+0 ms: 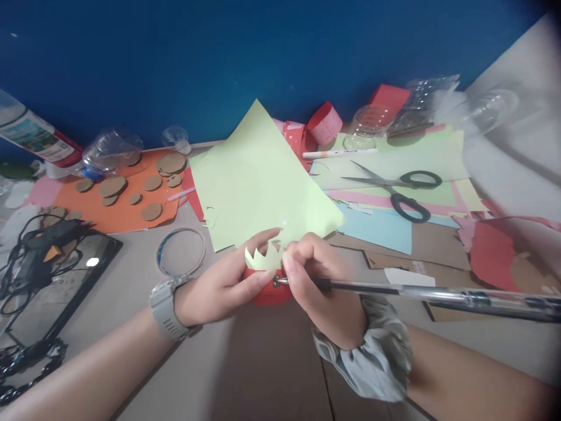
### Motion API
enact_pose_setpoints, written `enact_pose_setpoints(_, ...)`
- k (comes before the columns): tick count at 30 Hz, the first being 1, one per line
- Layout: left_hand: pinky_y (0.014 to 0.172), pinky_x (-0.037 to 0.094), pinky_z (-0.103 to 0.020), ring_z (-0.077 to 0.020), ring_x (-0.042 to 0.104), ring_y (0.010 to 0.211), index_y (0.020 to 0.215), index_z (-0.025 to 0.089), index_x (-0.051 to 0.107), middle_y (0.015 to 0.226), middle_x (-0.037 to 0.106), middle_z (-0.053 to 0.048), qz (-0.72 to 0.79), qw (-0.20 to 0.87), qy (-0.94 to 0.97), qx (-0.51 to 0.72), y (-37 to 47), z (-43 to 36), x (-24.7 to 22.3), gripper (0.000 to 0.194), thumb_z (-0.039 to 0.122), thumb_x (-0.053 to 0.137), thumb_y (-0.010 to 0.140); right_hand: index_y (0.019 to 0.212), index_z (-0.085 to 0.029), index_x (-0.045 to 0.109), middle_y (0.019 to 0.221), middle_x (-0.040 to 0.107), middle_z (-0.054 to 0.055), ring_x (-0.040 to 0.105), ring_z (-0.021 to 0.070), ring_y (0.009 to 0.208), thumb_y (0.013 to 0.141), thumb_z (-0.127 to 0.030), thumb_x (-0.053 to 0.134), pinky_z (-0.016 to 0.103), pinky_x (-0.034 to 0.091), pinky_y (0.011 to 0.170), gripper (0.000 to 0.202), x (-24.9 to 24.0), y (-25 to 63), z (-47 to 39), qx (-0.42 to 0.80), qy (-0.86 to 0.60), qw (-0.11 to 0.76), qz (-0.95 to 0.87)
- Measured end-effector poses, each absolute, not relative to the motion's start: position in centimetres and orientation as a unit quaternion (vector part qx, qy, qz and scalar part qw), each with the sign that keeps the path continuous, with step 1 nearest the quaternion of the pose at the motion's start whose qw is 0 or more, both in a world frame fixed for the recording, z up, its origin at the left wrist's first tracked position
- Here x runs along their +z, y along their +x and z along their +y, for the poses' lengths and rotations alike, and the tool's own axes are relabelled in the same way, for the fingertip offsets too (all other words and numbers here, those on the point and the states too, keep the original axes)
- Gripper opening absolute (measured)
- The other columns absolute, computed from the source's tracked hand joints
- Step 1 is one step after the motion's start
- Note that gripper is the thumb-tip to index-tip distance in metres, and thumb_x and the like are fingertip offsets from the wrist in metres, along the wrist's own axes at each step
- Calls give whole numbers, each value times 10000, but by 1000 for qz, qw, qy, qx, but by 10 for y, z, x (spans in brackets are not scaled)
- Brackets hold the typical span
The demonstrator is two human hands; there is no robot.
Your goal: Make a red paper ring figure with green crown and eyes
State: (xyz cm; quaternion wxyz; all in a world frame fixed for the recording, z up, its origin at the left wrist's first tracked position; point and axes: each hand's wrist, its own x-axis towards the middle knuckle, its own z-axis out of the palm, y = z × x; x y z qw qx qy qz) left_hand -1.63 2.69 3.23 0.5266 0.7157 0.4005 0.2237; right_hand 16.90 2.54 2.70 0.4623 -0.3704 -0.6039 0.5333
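My left hand point(223, 286), with a grey watch at the wrist, is closed round a small red paper piece point(269, 296). A pale green paper strip point(263, 257) with a zigzag, crown-like top edge stands along its upper rim. In my right hand point(318, 286) is a clear-barrelled pen point(412, 292), pinched near its tip. The tip meets a small dark mark on the red piece, close to my left thumb. My fingers hide much of the red piece. Just beyond both hands lies a large light green sheet point(263, 175).
Scissors point(390, 186) and a white marker point(339, 154) rest on coloured papers at the right. Cardboard discs point(113, 186) lie on an orange sheet point(96, 207) at the left. A tape roll point(180, 251), a dark phone-like device point(79, 280) and plastic cups point(370, 126) are around.
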Motion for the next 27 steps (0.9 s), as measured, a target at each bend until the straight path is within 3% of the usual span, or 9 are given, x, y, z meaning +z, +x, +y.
enact_pose_setpoints(11, 991, 442, -406, -279, 570, 1152, 1504, 143, 261, 1158, 637, -113, 395, 533, 712, 230, -14, 28, 34, 553, 342, 426, 1014, 671, -234, 366, 576, 367, -64, 324, 110, 504, 954, -225, 490, 270, 275, 481, 309, 27, 169, 26, 542, -367, 468, -595)
enact_pose_setpoints(18, 1058, 372, -420, -250, 535, 1176, 1562, 204, 55, 1304, 562, -106, 421, 549, 682, 237, -15, 23, 33, 681, 351, 433, 1014, 701, -234, 387, 587, 389, -57, 342, 113, 507, 976, -295, 475, 276, 295, 495, 295, 24, 173, 24, 549, -342, 490, -584)
enact_pose_setpoints(27, 1073, 351, -420, -256, 524, 1181, 1566, 212, 26, 1293, 560, -100, 425, 555, 676, 233, -12, 21, 34, 673, 385, 394, 1031, 698, -229, 376, 591, 384, -64, 337, 104, 511, 951, -205, 455, 261, 299, 500, 267, 26, 171, 25, 522, -354, 485, -606)
